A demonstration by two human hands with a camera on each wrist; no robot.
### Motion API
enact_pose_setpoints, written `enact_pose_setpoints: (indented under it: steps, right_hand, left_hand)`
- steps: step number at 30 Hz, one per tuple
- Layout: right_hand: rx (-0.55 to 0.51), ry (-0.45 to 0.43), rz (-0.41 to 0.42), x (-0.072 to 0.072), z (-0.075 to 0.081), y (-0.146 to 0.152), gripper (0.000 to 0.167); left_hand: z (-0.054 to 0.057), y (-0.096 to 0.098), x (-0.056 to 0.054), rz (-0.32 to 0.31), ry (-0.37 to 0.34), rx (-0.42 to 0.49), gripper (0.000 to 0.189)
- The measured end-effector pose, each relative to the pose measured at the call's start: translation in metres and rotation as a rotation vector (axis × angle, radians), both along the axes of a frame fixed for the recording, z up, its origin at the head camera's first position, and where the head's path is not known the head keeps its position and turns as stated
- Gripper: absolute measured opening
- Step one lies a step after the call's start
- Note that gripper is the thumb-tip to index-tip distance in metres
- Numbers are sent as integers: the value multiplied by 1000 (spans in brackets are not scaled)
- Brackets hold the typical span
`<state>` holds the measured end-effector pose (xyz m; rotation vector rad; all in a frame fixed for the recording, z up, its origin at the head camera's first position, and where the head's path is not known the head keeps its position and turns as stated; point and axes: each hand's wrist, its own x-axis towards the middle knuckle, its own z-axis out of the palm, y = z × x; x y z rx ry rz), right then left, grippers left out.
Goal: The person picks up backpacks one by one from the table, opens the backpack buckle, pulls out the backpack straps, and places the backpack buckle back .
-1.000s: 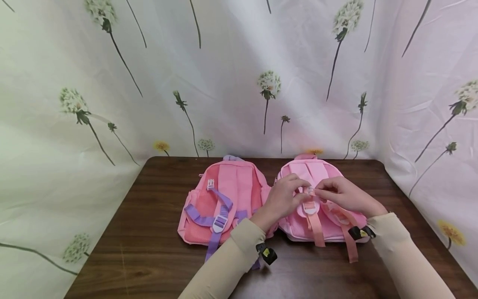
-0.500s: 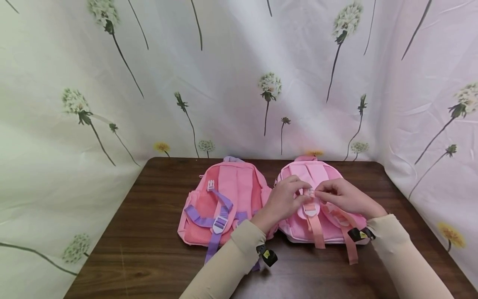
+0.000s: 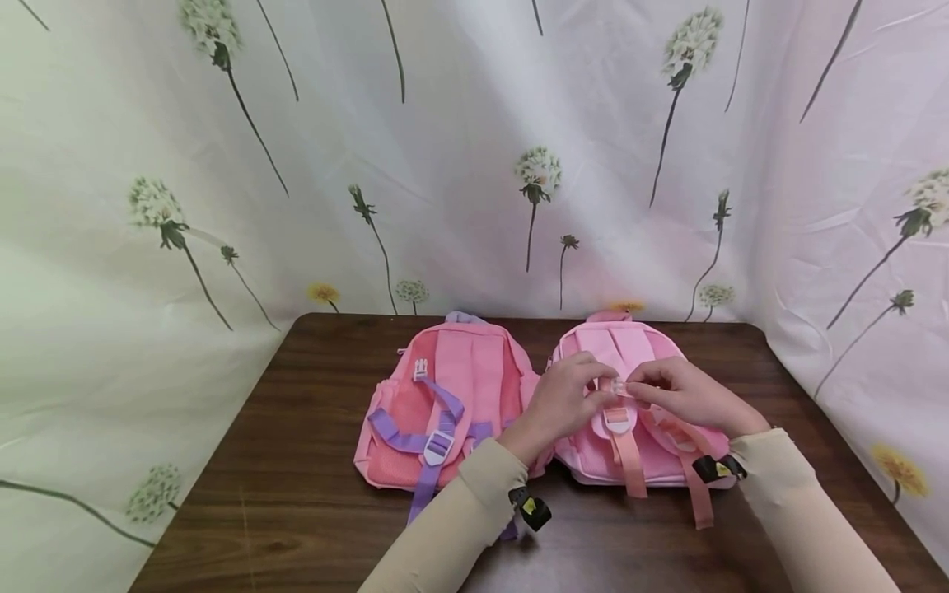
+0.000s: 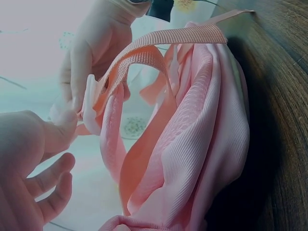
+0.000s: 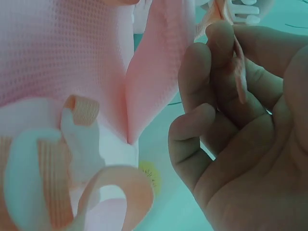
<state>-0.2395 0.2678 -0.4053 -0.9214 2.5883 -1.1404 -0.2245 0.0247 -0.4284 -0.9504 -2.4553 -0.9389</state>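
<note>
In the head view, two small pink backpacks lie side by side with their shoulder straps up. Over the right backpack (image 3: 578, 461), my hands meet at a white plastic buckle (image 3: 618, 385) on an orange strap. My left hand (image 3: 567, 399) pinches the buckle between thumb and index finger; its other fingers are loosely bent in the left wrist view. My right hand (image 3: 689, 394) pinches the orange strap (image 5: 240, 77) just beside the buckle, the strap's end hanging toward the palm. White prongs (image 5: 246, 10) show beyond the fingertips. A white slider (image 3: 617, 420) sits below.
The left backpack (image 3: 473, 362) has purple webbing (image 3: 423, 494), a white slider (image 3: 438, 447) and a loose pronged buckle (image 3: 420, 369). Orange strap ends (image 3: 700, 498) hang over the front of the right backpack. Dandelion-print cloth (image 3: 445, 165) stands behind the dark wooden table (image 3: 296, 428).
The head view has tilted slightly, so everything sits a little lower. The buckle between my fingertips has turned a little and shows its prongs more plainly. Both hands stay in place.
</note>
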Motion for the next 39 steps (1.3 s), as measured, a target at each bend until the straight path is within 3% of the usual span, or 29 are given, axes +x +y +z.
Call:
enact_pose_setpoints:
  steps: [10, 21, 31, 39]
  right_hand:
    - [-18, -29, -5, 0, -1, 6, 9]
    - [-28, 15, 35, -1, -3, 0, 11]
    - [17, -15, -25, 1, -4, 10, 8]
    - [9, -6, -18, 1, -2, 11, 9]
  left_hand:
    - [1, 3, 0, -1, -34, 8, 23]
    - [2, 2, 1, -8, -38, 20, 23]
    - [0, 0, 2, -9, -73, 49, 23]
    - [0, 1, 0, -7, -82, 46, 24]
